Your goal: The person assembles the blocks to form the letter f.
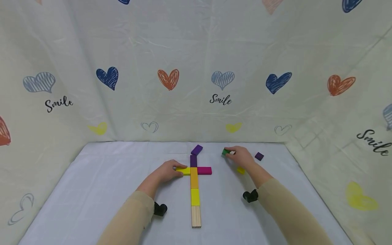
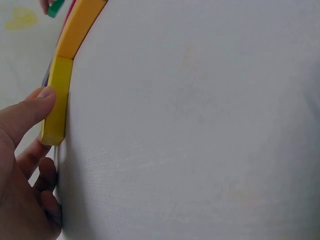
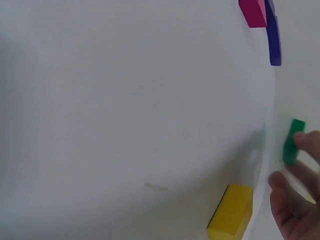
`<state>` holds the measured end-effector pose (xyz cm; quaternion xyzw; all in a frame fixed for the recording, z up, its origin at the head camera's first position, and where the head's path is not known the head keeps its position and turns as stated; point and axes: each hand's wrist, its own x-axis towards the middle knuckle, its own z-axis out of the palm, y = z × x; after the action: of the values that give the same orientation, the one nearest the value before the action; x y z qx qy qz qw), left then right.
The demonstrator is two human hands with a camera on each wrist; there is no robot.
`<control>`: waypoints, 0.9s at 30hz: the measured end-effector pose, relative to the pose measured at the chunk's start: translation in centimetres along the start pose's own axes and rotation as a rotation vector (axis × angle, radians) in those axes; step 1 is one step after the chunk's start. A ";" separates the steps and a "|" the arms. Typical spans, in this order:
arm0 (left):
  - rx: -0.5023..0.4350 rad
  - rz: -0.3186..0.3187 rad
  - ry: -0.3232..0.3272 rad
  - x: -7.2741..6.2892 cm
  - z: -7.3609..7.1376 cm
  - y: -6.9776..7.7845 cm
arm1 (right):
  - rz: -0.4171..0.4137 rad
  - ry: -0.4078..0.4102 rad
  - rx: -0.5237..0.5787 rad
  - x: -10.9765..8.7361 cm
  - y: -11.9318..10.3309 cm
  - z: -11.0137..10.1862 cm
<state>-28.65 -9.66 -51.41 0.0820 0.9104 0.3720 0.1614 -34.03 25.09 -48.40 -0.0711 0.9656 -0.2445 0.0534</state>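
My left hand pinches a yellow block between thumb and fingers. That block lies flat, its inner end against an orange block. Opposite it, a magenta block forms the right arm of a cross. The upright runs from a dark purple block through the orange one and another yellow block to a plain wooden block. A tilted purple block meets the top end. Farther right, my right hand holds a green block by thumb and fingers, above the table's far part.
Beneath the right forearm lies a loose yellow block. A dark purple block sits to the right of the right hand. The white-covered table ends at a heart-printed cloth behind and along the sides.
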 end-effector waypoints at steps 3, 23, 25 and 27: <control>0.002 0.008 0.001 0.1 0.0 -0.1 | -0.006 -0.006 0.007 0.9 -1.0 0.6; 0.002 0.025 -0.010 0.1 -0.1 0.0 | 0.019 -0.051 -0.021 5.1 -5.7 3.1; 0.004 0.028 -0.011 0.1 -0.3 0.0 | 0.004 -0.048 -0.041 5.3 -6.0 3.2; 0.008 0.029 -0.010 0.1 -0.3 0.0 | -0.014 -0.042 -0.060 5.5 -6.2 3.3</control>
<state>-28.84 -9.85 -51.18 0.0976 0.9097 0.3703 0.1604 -38.27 17.23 -48.66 -0.0844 0.9706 -0.2142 0.0700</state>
